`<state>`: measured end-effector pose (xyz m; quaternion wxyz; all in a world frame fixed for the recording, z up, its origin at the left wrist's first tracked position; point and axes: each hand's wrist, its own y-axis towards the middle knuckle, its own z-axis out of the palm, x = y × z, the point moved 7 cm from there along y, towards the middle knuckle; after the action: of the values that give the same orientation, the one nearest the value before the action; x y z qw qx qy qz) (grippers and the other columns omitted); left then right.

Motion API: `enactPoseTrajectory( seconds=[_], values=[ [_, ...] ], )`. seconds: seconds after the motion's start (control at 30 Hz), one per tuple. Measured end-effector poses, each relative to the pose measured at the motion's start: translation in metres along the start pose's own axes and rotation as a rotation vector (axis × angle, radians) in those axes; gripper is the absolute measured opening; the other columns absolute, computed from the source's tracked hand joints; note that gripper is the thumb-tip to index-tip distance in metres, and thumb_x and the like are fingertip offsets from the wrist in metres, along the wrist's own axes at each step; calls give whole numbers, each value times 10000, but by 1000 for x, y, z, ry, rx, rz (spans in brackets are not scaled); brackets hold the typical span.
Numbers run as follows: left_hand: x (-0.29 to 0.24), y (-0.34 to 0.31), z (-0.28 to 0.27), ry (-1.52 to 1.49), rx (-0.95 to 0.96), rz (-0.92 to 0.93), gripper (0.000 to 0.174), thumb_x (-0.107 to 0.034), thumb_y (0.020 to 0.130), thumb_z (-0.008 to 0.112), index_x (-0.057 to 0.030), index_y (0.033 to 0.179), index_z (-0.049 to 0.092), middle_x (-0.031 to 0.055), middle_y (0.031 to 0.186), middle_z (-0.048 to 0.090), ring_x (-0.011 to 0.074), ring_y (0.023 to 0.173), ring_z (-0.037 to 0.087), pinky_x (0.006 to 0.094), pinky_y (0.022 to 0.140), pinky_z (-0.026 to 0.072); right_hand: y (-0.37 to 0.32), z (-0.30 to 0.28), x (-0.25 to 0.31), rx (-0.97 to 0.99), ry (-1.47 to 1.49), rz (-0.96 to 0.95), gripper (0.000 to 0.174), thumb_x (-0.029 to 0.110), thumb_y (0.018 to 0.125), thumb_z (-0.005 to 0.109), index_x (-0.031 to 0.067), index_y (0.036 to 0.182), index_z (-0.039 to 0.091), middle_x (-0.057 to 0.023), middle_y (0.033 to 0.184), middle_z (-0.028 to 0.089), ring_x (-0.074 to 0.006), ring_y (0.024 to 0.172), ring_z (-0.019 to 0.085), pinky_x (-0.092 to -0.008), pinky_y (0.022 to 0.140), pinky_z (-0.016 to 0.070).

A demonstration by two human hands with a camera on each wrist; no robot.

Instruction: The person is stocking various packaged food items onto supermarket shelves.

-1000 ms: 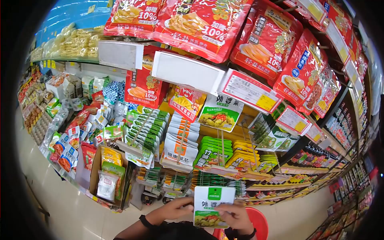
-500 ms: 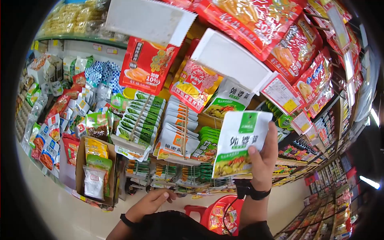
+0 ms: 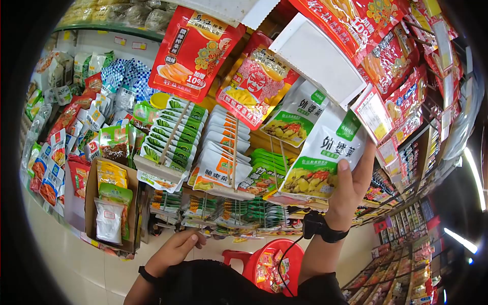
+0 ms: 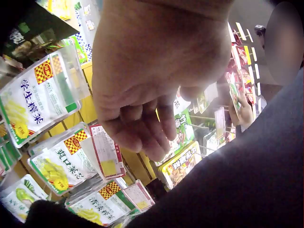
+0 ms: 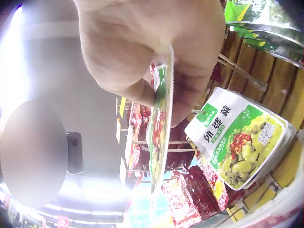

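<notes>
White-and-green pouch (image 3: 317, 155) held at its edge before the matching stack

We see the pouch pinched by its side in the right hand (image 3: 351, 188), thumb laid across the printed front and fingers behind. In the right-wrist view the pouch shows nearly edge-on between thumb and fingers, and we judge that this edge grip is used because it leaves most of the front uncovered, turned towards the person's head.

The pouch is held in front of the shelving, near a matching stack (image 5: 242, 142) with the same print; the right-wrist view shows a gap between them. That stack hangs from a rod, probably so that single packs can slide off the front. A price card (image 3: 373, 114) is just beyond the pouch's upper corner, presumably placed there to label what hangs nearby.

The left hand (image 3: 178, 249) is well apart from the pouch, lower and towards the person's left. Its fingers are loosely bent and hold nothing, so we take it to be idle, out of the way of the other arm. Between the two forearms, lower down, we see a red container (image 3: 299, 254) with small packets inside, perhaps put within easy reach.
</notes>
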<state>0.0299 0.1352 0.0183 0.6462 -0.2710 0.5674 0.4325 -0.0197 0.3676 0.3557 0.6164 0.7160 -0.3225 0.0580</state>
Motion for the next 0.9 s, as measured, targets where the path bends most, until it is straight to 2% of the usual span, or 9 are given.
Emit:
enactPoseTrajectory(
  seconds=[0.17, 0.57, 0.67, 0.77, 0.8, 0.9],
  values=[
    [-2, 0, 2, 39, 17, -9, 399, -309, 1079, 406, 24, 1029, 620, 101, 977, 619, 192, 905, 598, 332, 854, 484, 4, -5, -7, -36, 30, 61, 622, -10, 925, 571, -89, 1490, 322, -176, 1449, 465, -216, 1284, 496, -354, 1093, 365],
    [4, -4, 1, 40, -1, -28, 386, -303, 1075, 418, 21, 1020, 620, 95, 980, 626, 185, 898, 601, 326, 850, 490, 9, 13, -3, 38, 32, 52, 631, -13, 922, 582, -88, 1493, 324, -177, 1474, 451, -216, 1292, 489, -339, 1105, 348],
    [5, -5, 1, 46, 1, -27, 383, -300, 1075, 419, 21, 1018, 619, 94, 978, 627, 184, 895, 602, 326, 846, 491, 18, 20, -12, 115, -20, 95, 660, -36, 924, 567, -70, 1517, 279, -171, 1453, 466, -200, 1284, 495, -318, 1071, 384],
    [11, -6, -1, 42, 3, -24, 378, -294, 1075, 419, 21, 1018, 619, 94, 976, 626, 184, 894, 603, 325, 844, 492, 24, 33, -25, 221, 66, 229, 694, -52, 913, 542, -36, 1541, 246, -167, 1532, 384, -218, 1356, 442, -342, 1125, 330],
    [12, -6, -2, 41, -3, -24, 376, -292, 1075, 419, 22, 1019, 619, 94, 976, 626, 184, 895, 604, 324, 845, 492, 24, 33, -33, 235, 80, 276, 730, -50, 918, 547, -27, 1556, 195, -149, 1496, 408, -192, 1268, 498, -328, 1076, 386],
    [11, -8, -3, 39, -15, -26, 372, -285, 1075, 420, 24, 1023, 620, 95, 978, 625, 184, 896, 606, 322, 846, 494, 23, 32, -48, 304, 26, 338, 728, -72, 927, 552, -11, 1557, 194, -154, 1438, 458, -145, 1101, 568, -275, 920, 489]
  ],
)
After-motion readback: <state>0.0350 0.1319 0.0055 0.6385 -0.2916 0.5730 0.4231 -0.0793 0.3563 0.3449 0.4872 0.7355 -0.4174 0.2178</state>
